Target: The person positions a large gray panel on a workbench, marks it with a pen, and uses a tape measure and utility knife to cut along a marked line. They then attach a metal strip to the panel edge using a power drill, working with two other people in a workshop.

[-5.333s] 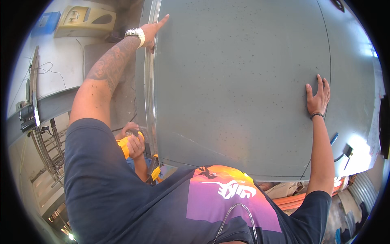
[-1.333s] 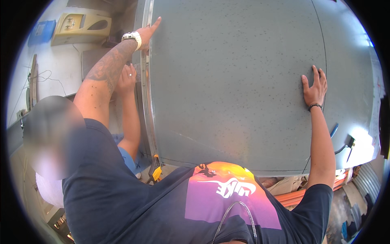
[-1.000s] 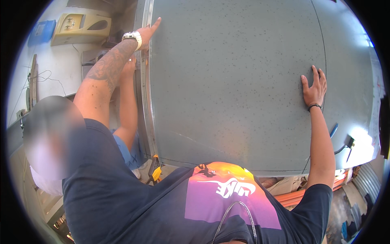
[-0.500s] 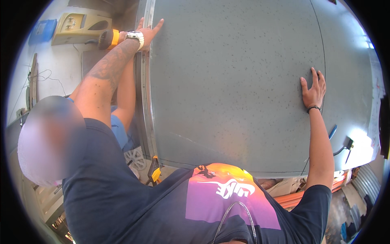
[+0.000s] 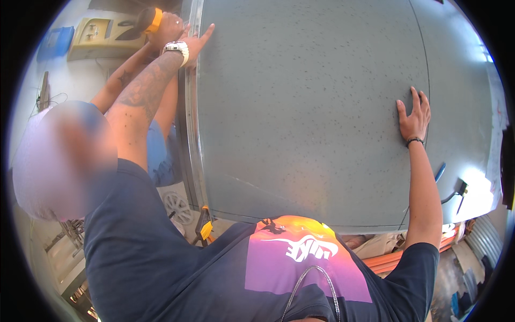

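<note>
A large grey sheet (image 5: 300, 123) with dark specks lies in front of me. Along its left edge runs a metal bar (image 5: 193, 118), held at the near end by a yellow-and-black clamp (image 5: 204, 228). My left hand (image 5: 197, 44), with a white watch at the wrist, presses on the far part of this bar, fingers spread. Flat on the sheet's right part rests my right hand (image 5: 414, 118), fingers apart, beside a dark line. Close by my left hand, a co-worker's hand (image 5: 168, 29) grips a black-and-yellow power tool (image 5: 149, 20); its working end is hidden.
The co-worker in a white cap (image 5: 40, 161) is close at my left, under my arm. A beige water dispenser (image 5: 102, 40) stands by the far-left wall. A blue-handled object (image 5: 440, 173) and a black cable (image 5: 448, 200) lie at the right. Orange pipes (image 5: 383, 263) are below the sheet.
The co-worker's power tool has moved farther away along the bar and the gripping hand now shows. The co-worker's head has shifted left and up. My hands stay nearly in place.
</note>
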Demonstrator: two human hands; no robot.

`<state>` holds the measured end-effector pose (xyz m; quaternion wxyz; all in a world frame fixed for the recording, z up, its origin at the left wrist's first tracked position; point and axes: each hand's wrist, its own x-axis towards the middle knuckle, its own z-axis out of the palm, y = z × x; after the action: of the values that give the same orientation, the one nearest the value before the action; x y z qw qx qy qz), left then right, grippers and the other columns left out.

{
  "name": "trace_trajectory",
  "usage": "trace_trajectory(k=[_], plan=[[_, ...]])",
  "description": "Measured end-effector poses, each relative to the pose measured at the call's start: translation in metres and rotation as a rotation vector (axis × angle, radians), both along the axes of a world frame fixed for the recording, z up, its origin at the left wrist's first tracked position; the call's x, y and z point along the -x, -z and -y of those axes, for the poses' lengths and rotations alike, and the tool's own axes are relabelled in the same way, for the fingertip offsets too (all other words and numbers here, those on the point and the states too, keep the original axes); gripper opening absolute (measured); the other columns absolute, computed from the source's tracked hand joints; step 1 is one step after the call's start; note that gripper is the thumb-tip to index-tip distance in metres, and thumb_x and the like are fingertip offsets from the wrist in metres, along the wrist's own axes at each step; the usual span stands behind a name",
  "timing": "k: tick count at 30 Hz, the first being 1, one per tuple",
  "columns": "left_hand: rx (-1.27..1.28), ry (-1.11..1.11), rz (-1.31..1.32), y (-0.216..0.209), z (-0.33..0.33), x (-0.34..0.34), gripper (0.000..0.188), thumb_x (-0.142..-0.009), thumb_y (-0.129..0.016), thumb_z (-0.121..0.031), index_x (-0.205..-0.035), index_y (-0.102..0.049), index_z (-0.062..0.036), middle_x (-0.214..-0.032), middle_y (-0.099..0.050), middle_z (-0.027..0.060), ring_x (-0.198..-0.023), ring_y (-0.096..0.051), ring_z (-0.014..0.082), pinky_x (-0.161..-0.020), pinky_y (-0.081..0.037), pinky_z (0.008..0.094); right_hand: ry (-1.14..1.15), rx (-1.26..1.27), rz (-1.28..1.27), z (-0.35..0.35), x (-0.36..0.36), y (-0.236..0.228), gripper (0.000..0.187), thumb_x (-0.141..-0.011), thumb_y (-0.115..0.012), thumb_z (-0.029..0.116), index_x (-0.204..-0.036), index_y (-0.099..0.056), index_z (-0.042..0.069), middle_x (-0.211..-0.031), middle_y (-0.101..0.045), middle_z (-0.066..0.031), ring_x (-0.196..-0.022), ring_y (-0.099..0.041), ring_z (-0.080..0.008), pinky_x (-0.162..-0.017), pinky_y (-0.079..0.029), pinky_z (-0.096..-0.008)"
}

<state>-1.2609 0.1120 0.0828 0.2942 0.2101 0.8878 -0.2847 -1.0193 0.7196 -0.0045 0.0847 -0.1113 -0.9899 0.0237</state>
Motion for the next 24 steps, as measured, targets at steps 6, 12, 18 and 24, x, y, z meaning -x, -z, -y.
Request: trace_trajectory(k=[6,12,18,24], plan=[[0.023,-0.049,0.029,-0.004,-0.005,-0.003,0.137,-0.072,-0.084,-0.004,-0.160,0.021,-0.0166,-0.125,-0.067,0.0249,-0.146,-0.040,0.0348,-0.128,0.000,0.0504,-0.003,-0.012,0.006,0.002,0.001,-0.001,0.066,-0.096,-0.058,0.055,-0.152,-0.044,0.025,-0.157,-0.037,-0.0142,-0.148,-0.030,-0.0328,-0.122,-0.025,-0.0463],[-0.114,0.082,-0.072,0.013,0.021,0.002,0.147,-0.066,-0.089,-0.009,-0.159,0.024,-0.0181,-0.113,-0.071,0.0250,-0.119,-0.065,0.0374,-0.126,-0.010,0.0523,0.022,0.005,0.028,0.005,-0.002,-0.005,0.067,-0.096,-0.057,0.057,-0.153,-0.044,0.024,-0.158,-0.036,-0.0138,-0.148,-0.030,-0.0325,-0.122,-0.025,-0.0463],[-0.106,0.015,-0.027,0.016,0.019,0.006,0.149,-0.064,-0.091,-0.010,-0.159,0.024,-0.0180,-0.115,-0.071,0.0235,-0.121,-0.064,0.0359,-0.127,-0.008,0.0519,0.029,0.001,0.051,0.005,0.001,-0.006,0.066,-0.096,-0.057,0.056,-0.153,-0.043,0.024,-0.158,-0.035,-0.0137,-0.148,-0.029,-0.0323,-0.122,-0.024,-0.0463],[-0.087,0.029,-0.014,0.015,0.015,0.007,0.148,-0.066,-0.092,-0.013,-0.159,0.024,-0.0183,-0.124,-0.066,0.0275,-0.128,-0.059,0.0373,-0.127,-0.008,0.0506,0.015,0.020,0.056,0.003,0.003,-0.006,0.067,-0.096,-0.057,0.055,-0.153,-0.043,0.024,-0.158,-0.035,-0.0138,-0.148,-0.029,-0.0324,-0.122,-0.024,-0.0463]])
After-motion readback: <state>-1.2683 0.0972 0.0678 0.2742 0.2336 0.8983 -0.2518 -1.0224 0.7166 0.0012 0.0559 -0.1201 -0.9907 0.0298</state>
